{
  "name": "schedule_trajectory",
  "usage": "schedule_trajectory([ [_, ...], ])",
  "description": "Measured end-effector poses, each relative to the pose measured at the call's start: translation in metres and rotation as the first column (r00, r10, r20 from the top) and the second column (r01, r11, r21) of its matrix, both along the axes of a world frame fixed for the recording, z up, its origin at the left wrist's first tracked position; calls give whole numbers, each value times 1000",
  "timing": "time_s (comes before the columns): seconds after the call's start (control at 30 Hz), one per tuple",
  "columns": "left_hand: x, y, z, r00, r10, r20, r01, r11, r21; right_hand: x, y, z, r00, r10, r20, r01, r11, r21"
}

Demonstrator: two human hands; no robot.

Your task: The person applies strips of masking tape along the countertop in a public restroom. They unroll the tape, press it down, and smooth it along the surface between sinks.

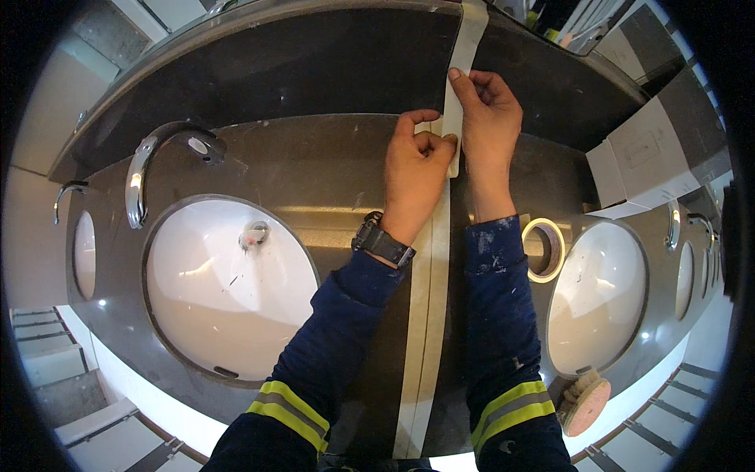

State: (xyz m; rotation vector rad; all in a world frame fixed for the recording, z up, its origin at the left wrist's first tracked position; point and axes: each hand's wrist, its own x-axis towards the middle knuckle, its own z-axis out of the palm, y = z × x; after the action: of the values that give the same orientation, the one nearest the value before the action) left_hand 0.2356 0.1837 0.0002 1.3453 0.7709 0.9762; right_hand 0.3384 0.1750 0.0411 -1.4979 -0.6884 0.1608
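A pale strip of masking tape [429, 307] runs across the dark stone counter [322, 169] from the front edge up onto the backsplash [314, 63]. My left hand [414, 169] presses on the strip where the counter meets the backsplash, with its fingers curled and the thumb on the tape. My right hand [487, 118] pinches the tape's upper part [469, 39] against the backsplash with thumb and forefinger. A black watch sits on my left wrist.
A white oval basin [224, 287] with a chrome tap [145, 169] lies left of the tape, and a second basin [598, 295] lies to the right. A tape roll [544, 249] rests beside my right forearm. A round polishing pad [586, 403] lies at the front edge. A white box [641, 161] stands far right.
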Motion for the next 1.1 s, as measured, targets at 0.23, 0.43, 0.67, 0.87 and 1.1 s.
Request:
schedule_trajectory([
  [0.23, 4, -5, 0, 999, -11, 36, 8, 998, 61, 6, 2, -9, 999, -38, 18, 36, 994, 102],
  [0.43, 3, -3, -3, 997, -11, 75, 6, 997, 74, 1, 2, -5, 999, -7, 43, 6, 999, 37],
  [0.67, 3, -7, 1, 998, -3, 55, -2, 997, 82, 7, 2, -8, 999, -17, 38, 17, 1000, 3],
  [0.87, 2, -7, 4, 1000, 2, 30, -4, 997, 80, 7, 3, -9, 999, -14, 49, 13, 1000, 28],
  [1.1, 0, -8, 5, 999, 6, 41, -9, 997, 80, 1, 1, 0, 999, -34, 40, 35, 999, -12],
])
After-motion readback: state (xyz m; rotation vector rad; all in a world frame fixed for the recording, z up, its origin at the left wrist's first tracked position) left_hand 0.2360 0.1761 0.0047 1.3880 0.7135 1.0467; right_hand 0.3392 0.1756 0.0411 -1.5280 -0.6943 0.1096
